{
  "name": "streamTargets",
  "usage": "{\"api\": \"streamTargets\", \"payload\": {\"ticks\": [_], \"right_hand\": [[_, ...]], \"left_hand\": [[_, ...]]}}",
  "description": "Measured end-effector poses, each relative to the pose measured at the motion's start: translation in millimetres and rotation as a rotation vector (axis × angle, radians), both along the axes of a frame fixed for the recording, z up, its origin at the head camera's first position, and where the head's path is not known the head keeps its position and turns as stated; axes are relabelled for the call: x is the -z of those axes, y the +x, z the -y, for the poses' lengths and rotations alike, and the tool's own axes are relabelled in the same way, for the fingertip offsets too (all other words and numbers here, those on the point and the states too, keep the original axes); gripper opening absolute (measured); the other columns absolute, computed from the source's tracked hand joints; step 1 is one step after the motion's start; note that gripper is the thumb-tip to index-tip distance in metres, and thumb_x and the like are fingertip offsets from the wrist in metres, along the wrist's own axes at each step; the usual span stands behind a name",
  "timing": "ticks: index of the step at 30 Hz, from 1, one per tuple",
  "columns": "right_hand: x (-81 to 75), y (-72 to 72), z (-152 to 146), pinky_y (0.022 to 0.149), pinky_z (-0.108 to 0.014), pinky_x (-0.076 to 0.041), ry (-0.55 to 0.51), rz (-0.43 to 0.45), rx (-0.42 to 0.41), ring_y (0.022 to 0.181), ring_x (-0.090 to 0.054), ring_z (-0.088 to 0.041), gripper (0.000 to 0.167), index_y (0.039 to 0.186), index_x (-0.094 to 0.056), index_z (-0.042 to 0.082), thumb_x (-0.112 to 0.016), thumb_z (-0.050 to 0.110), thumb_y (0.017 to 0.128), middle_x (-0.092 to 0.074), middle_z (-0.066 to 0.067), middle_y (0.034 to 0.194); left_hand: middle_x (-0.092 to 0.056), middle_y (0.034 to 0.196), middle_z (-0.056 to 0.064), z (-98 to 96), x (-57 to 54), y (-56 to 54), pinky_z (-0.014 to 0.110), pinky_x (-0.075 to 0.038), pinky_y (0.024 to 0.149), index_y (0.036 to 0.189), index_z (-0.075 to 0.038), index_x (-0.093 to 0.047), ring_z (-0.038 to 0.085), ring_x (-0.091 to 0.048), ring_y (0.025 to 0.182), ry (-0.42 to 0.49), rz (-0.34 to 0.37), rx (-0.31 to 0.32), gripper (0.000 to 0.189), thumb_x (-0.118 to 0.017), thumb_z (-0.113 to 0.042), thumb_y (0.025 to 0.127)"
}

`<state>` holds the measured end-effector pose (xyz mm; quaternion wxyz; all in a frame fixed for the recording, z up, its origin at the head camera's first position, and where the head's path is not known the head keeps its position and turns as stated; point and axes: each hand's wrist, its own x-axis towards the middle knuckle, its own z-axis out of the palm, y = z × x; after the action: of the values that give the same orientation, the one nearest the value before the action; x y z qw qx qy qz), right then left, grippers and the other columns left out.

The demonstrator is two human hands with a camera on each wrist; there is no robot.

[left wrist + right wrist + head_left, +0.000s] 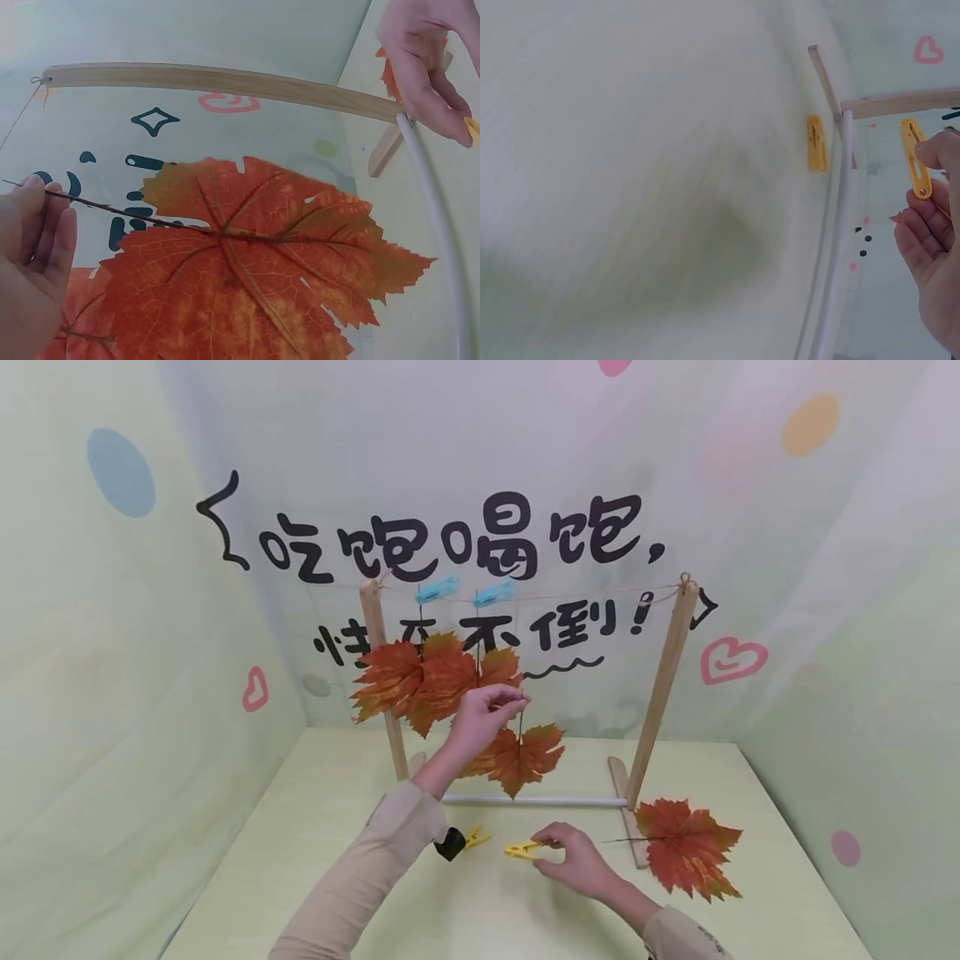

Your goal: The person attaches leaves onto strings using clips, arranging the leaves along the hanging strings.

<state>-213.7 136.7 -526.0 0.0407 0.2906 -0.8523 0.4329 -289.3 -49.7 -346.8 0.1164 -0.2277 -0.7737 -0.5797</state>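
Note:
My left hand (480, 722) pinches the thin dark stem of an orange-red maple-like leaf (255, 255), which hangs below the fingers in front of a wooden stand. Lower and to the right, my right hand (577, 860) holds a yellow clothespin (915, 159) between thumb and fingers, above the table. Blue clothespins (437, 589) clip two similar leaves (390, 677) by their stems to a twine line (570, 597). The left hand partly covers the second of these. A second yellow clothespin (817, 142) lies on the table near the stand's white bar.
The stand has two wooden posts (663, 693) joined low down by a white bar (540, 801). Another orange-red leaf (690, 847) lies at the right by the stand's foot, its stem pointing left. Printed cloth walls (480, 452) enclose the pale table (315, 860).

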Motion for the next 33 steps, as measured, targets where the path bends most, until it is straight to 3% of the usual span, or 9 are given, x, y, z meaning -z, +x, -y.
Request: {"api": "streamTargets", "payload": {"ticks": [4,10,15,22,25,33], "right_hand": [[-16.8,0.5,-10,0.072,-0.031,-0.052,0.011,-0.061,0.001,0.083,-0.059,-0.021,0.024,0.096,-0.065,0.004,-0.073,0.007,0.073,-0.063,0.000,0.091],[-41.3,1.8,-22,0.072,-0.030,-0.052,0.014,-0.162,0.007,0.084,-0.058,-0.014,0.026,0.097,-0.065,0.009,-0.074,0.006,0.073,-0.062,0.004,0.092],[-64.7,1.9,-26,0.072,-0.029,-0.052,-0.034,-0.264,-0.020,0.084,-0.057,-0.014,0.028,0.098,-0.063,0.007,-0.074,0.005,0.073,-0.062,0.003,0.093],[-97.9,-1.1,-35,0.074,-0.028,-0.051,-0.071,-0.359,-0.075,0.085,-0.056,-0.013,0.033,0.100,-0.062,0.008,-0.074,0.000,0.071,-0.062,0.000,0.094],[-111.2,-3.0,-39,0.073,-0.025,-0.050,-0.055,-0.414,-0.061,0.083,-0.056,-0.016,0.035,0.099,-0.062,0.005,-0.075,-0.003,0.068,-0.063,-0.003,0.092],[-167.8,4.3,-42,0.073,-0.019,-0.049,-0.036,-0.484,-0.015,0.080,-0.058,-0.023,0.031,0.094,-0.061,-0.008,-0.073,-0.011,0.066,-0.063,-0.016,0.088]], "left_hand": [[-0.069,0.088,0.007,-6.3,-0.1,-5.6,0.028,-0.052,0.067,0.093,-0.004,-0.068,0.015,-0.061,0.076,0.015,-0.016,0.019,0.013,-0.062,-0.014,0.085],[-0.068,0.091,0.008,-15.7,-7.1,-9.7,0.024,-0.051,0.076,0.095,-0.003,-0.067,0.023,-0.063,0.086,0.056,-0.038,0.027,0.015,-0.061,-0.013,0.086],[-0.067,0.091,0.011,-20.9,-13.1,-11.1,0.024,-0.051,0.079,0.097,-0.003,-0.066,0.022,-0.063,0.086,0.093,-0.042,0.021,0.017,-0.061,-0.013,0.085],[-0.066,0.096,0.019,-27.9,-29.9,7.2,0.026,-0.051,0.078,0.102,0.006,-0.064,0.026,-0.064,0.087,0.141,-0.022,0.029,0.019,-0.059,-0.003,0.086],[-0.065,0.097,0.020,-30.9,-29.9,9.1,0.025,-0.052,0.077,0.102,0.007,-0.063,0.026,-0.064,0.088,0.133,-0.038,0.027,0.019,-0.059,-0.001,0.086],[-0.068,0.095,0.014,-35.7,-14.4,-10.7,0.024,-0.052,0.074,0.102,0.004,-0.065,0.019,-0.065,0.086,0.113,-0.058,0.018,0.020,-0.062,-0.006,0.084]]}}
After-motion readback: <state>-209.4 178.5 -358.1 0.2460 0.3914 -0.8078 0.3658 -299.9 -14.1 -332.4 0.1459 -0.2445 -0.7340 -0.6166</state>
